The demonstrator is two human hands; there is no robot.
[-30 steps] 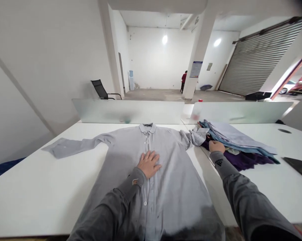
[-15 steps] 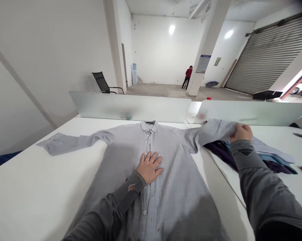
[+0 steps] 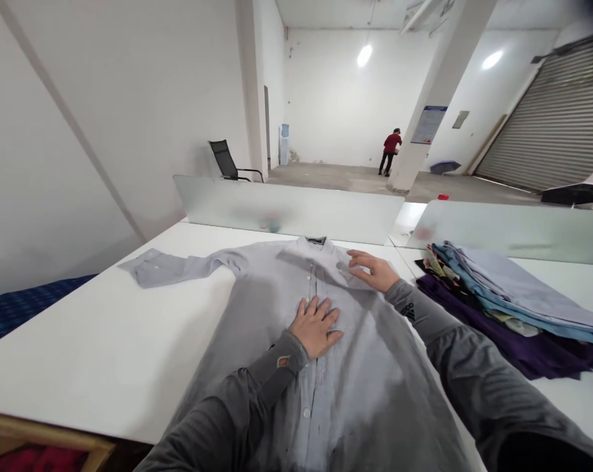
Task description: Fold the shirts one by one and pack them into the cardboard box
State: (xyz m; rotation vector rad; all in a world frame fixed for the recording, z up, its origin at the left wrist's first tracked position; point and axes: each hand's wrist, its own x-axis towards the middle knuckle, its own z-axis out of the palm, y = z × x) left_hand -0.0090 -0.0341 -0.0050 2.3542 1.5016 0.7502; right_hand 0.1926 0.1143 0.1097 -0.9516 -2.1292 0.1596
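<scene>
A light grey button-up shirt [image 3: 271, 314] lies front up on the white table [image 3: 104, 347], its collar toward the far edge. My left hand [image 3: 317, 328] rests flat on the button placket at the chest, fingers spread. Just right of the collar, my right hand [image 3: 374, 270] is over the shirt's shoulder, its fingers stretched out and slightly apart. Beneath it the sleeve on that side lies turned inward across the upper chest, partly hidden by the hand. The other sleeve [image 3: 171, 269] stretches out to the left.
To the right lies a pile of folded clothes [image 3: 503, 308] in grey, blue and purple. Frosted dividers [image 3: 296, 206] run along the table's far edge. A dark blue cloth [image 3: 25, 308] is beyond the left edge. Farther back are a black chair [image 3: 225, 160] and a person in red [image 3: 391, 147].
My right hand has carried the right sleeve from above the clothes pile inward over the chest, and its fingers have opened. My left hand stays on the placket. The view has turned left.
</scene>
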